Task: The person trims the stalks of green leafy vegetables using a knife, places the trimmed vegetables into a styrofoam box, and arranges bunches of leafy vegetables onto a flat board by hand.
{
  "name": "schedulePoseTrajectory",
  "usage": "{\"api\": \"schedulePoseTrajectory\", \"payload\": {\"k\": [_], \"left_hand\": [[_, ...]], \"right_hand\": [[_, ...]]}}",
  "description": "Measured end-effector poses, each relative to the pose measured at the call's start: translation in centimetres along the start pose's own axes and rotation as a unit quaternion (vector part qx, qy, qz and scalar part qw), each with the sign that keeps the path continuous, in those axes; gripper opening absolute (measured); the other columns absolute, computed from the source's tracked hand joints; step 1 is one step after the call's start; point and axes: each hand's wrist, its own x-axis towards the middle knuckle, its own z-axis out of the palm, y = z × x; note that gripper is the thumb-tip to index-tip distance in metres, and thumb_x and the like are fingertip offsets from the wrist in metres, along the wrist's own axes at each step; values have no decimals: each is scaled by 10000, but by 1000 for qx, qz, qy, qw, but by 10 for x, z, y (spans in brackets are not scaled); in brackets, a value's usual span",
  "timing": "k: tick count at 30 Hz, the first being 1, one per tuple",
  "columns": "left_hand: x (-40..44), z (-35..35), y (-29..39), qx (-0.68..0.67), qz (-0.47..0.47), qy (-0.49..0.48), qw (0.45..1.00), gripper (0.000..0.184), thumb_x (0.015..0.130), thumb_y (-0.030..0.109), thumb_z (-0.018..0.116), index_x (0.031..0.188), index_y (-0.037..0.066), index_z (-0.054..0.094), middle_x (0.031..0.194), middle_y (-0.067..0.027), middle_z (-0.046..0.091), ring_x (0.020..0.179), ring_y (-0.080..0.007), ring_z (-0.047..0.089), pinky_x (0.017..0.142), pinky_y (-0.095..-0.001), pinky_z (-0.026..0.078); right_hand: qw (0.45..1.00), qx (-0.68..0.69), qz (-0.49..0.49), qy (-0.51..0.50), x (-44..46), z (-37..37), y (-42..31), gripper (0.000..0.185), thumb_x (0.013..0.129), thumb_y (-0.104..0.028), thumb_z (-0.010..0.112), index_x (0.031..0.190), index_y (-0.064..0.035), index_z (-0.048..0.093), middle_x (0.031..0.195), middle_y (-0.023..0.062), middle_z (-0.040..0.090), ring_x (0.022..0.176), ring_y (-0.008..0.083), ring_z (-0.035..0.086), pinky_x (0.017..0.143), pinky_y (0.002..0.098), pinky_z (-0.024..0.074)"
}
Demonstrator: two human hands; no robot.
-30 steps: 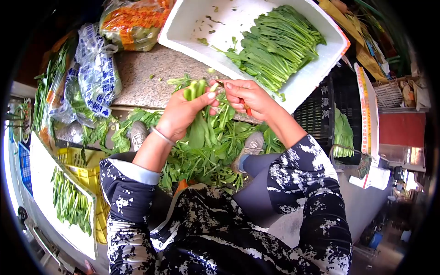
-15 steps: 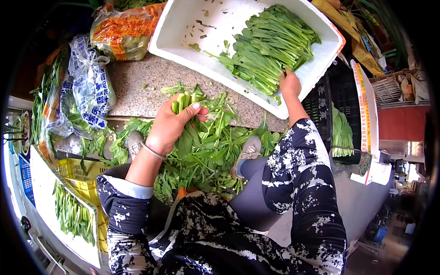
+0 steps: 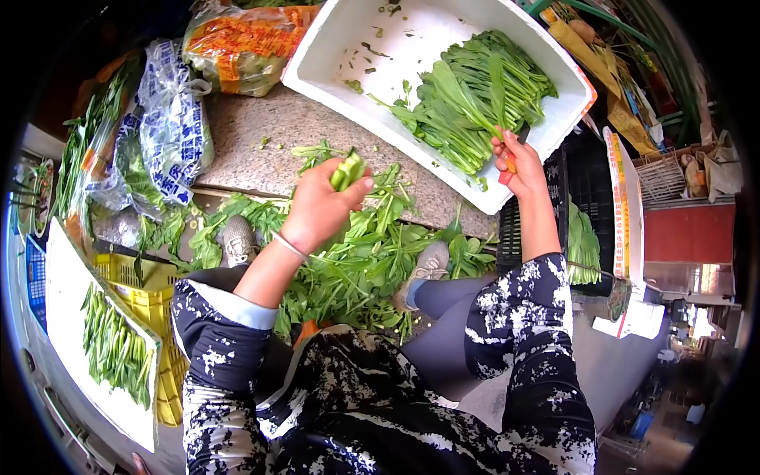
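Note:
My left hand is closed around several thick green stalks, their cut ends pointing up past the thumb. Below it, a heap of loose green leaves covers the ground between my shoes. At the front edge of a white foam box, my right hand pinches a leafy green stem between thumb and fingertips. A small orange-red object also sits in that hand; its kind is unclear. Behind the hand, a neat pile of leafy greens lies in the box.
Plastic bags of vegetables stand at the left beside a stone slab. A yellow crate and a white foam box wall with greens are at lower left. A black crate with more greens stands right.
My right hand has drawn back slightly from the pile, now pinching a stem, with the orange-red object showing. My left hand has turned, still gripping the stalks. The view has shifted a little.

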Motion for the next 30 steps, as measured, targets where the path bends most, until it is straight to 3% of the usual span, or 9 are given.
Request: {"api": "schedulePoseTrajectory", "payload": {"k": [5, 8, 10, 12, 13, 18, 20, 21, 30], "left_hand": [[-1, 3, -7, 170, 132, 46, 975, 188, 742, 173, 671, 862, 45, 602, 702, -149, 598, 620, -301, 590, 595, -363, 477], [-8, 8, 0, 293, 263, 83, 916, 162, 737, 124, 678, 841, 34, 593, 716, -69, 606, 570, -218, 563, 556, -318, 466], [-15, 8, 6, 344, 269, 60, 898, 159, 691, 77, 666, 819, 37, 579, 851, -95, 616, 704, -284, 581, 618, -330, 477], [-19, 10, 8, 400, 425, 58, 810, 185, 649, 36, 653, 812, 43, 564, 1000, -93, 598, 872, -284, 575, 705, -337, 479], [-22, 13, 9, 391, 438, 37, 809, 234, 610, 7, 646, 820, 43, 549, 1087, -90, 576, 979, -296, 543, 764, -347, 471], [-22, 24, 2, 306, 391, 14, 868, 279, 662, 140, 723, 843, 39, 537, 964, -109, 614, 879, -296, 587, 714, -369, 480], [-24, 20, 9, 313, 169, -23, 934, 356, 659, 231, 766, 863, 49, 537, 794, -115, 618, 722, -282, 610, 620, -350, 478], [-21, 18, 1, 283, 213, -2, 935, 397, 634, 256, 791, 875, 62, 542, 691, -109, 593, 614, -265, 597, 558, -328, 463], [-15, 16, -2, 280, 213, -6, 936, 392, 620, 203, 795, 879, 48, 546, 765, -119, 609, 678, -259, 609, 623, -329, 473]], "right_hand": [[998, -35, -7, -58, -33, 32, -10, 299, 853, -183, 590, 1054, 35, 557, 823, 90, 587, 664, 96, 505, 462, 181, 383], [995, -76, -19, -56, -56, 60, -12, 288, 849, -184, 593, 1040, 31, 583, 814, 92, 601, 636, 82, 506, 458, 167, 377], [968, -248, -16, -44, -73, 74, -10, 249, 838, -176, 598, 998, 15, 616, 766, 63, 616, 603, 66, 503, 459, 165, 373], [926, -376, -1, -45, -98, 99, -6, 205, 832, -161, 589, 953, -3, 639, 741, 30, 632, 582, 64, 513, 512, 192, 411], [913, -399, -40, -78, -105, 103, 8, 183, 829, -152, 589, 925, -7, 648, 737, 40, 637, 622, 82, 548, 578, 222, 445], [883, -422, -21, -203, -115, 123, 29, 193, 806, -148, 629, 889, 27, 642, 674, 37, 612, 618, 73, 540, 589, 237, 450], [892, -404, -16, -203, -113, 128, 27, 197, 808, -143, 627, 895, 34, 639, 676, 37, 613, 616, 74, 542, 582, 236, 451], [898, -388, -11, -206, -112, 129, 26, 201, 811, -139, 625, 901, 41, 636, 678, 37, 613, 614, 74, 543, 574, 235, 452], [931, -316, -14, -182, -109, 131, 29, 228, 852, -125, 572, 1003, 41, 609, 724, 42, 619, 622, 80, 553, 574, 233, 462]]}}
